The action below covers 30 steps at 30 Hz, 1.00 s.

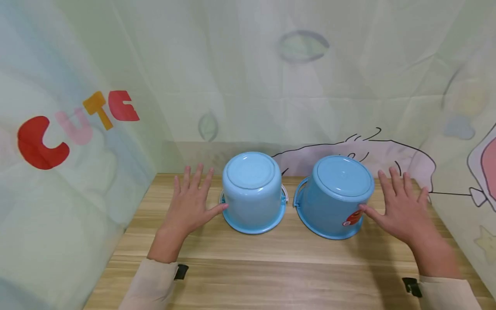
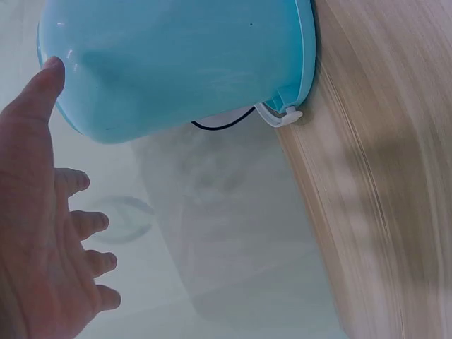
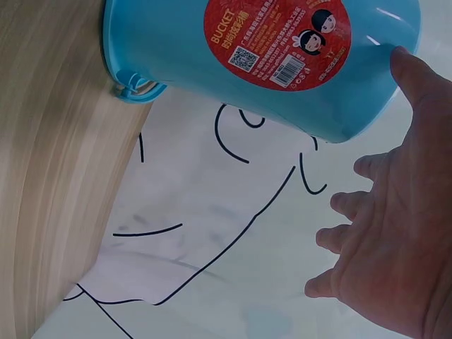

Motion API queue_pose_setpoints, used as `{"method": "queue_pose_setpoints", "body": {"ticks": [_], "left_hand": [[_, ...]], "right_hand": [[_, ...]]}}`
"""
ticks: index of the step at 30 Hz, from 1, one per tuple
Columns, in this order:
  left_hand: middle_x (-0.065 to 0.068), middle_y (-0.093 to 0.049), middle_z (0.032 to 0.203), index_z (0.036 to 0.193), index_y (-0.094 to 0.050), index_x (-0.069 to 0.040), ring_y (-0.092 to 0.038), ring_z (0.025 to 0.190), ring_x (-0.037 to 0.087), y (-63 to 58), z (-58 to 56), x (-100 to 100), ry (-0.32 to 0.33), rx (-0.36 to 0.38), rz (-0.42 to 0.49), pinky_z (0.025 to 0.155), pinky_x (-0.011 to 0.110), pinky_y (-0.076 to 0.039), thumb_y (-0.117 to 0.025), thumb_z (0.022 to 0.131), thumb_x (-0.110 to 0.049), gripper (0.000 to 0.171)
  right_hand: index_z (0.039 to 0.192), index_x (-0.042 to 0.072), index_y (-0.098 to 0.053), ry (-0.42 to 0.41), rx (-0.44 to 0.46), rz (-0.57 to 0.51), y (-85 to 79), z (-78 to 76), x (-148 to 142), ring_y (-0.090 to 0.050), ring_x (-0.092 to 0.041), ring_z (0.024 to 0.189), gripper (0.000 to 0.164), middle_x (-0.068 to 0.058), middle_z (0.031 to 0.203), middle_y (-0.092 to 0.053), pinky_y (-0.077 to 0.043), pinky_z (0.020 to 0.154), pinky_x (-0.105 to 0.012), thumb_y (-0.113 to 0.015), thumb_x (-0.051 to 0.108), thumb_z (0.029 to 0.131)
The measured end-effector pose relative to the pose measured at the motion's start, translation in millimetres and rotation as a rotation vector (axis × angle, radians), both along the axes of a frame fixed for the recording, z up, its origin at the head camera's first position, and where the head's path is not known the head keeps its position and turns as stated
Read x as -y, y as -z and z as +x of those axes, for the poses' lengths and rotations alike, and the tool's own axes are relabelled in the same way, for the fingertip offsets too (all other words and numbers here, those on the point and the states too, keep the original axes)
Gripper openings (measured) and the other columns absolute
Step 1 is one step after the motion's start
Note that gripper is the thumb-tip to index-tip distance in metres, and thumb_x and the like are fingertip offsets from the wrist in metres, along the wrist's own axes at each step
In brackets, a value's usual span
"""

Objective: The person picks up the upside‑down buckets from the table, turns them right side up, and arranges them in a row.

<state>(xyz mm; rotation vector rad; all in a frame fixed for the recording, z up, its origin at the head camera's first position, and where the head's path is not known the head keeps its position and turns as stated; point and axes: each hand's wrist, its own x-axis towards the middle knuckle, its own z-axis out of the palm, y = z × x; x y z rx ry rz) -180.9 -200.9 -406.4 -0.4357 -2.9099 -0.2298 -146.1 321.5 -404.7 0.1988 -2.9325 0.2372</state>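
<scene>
Light, even pressure from the sides would likely serve you best: the plain, light-blue, tapered plastic bucket (image 1: 253, 206) and the red-labelled, light-blue, tapered plastic bucket (image 1: 325, 211) look smooth enough to slip. Both stand upside down, side by side with a gap between them, on the pale, wood-grained tabletop (image 1: 248, 277). Mind the thin, light-blue, hinged handle (image 1: 297, 192) at the red-labelled one's 9 o'clock; it could catch on its neighbour.

Your left grip (image 1: 189, 204) is spread, with the plain bucket at its 3 o'clock; your right grip (image 1: 406, 212) is spread too, with the red-labelled bucket at its 9 o'clock. Each thumb overlaps its bucket's wall in view, but whether it touches you cannot tell
</scene>
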Motion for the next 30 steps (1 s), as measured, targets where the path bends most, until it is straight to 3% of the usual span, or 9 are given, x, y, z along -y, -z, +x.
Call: {"method": "queue_pose_setpoints", "body": {"ticks": [13, 23, 30], "left_hand": [[0.023, -0.015, 0.171, 0.166, -0.020, -0.013, -0.004, 0.157, 0.053, -4.4, 0.2, -1, 0.026, -0.013, -0.016, 0.119, 0.077, -0.009, -0.062, 0.088, -0.074, 0.107], [0.022, -0.013, 0.172, 0.166, -0.021, -0.014, -0.007, 0.156, 0.054, -5.5, 1.2, -1, 0.049, -0.014, -0.043, 0.119, 0.077, -0.011, -0.061, 0.088, -0.075, 0.107], [0.022, -0.012, 0.172, 0.166, -0.020, -0.014, -0.005, 0.156, 0.054, -7.1, 1.6, -2, 0.068, -0.009, -0.055, 0.119, 0.077, -0.011, -0.060, 0.088, -0.076, 0.107]], "right_hand": [[0.167, 0.013, -0.002, -0.029, -0.011, -0.008, -4.2, -0.1, 6, 0.009, -0.051, 0.157, 0.109, -0.020, 0.173, 0.006, 0.000, 0.109, -0.087, -0.059, 0.068, 0.092], [0.167, 0.013, -0.007, -0.074, -0.034, -0.007, -9.3, -4.3, 18, 0.009, -0.047, 0.158, 0.107, -0.021, 0.173, -0.004, 0.002, 0.112, -0.085, -0.061, 0.066, 0.092], [0.167, 0.013, -0.011, -0.126, -0.044, 0.030, -15.6, -7.4, 25, -0.002, -0.050, 0.157, 0.105, -0.022, 0.172, -0.009, -0.003, 0.114, -0.083, -0.063, 0.065, 0.091]]}}
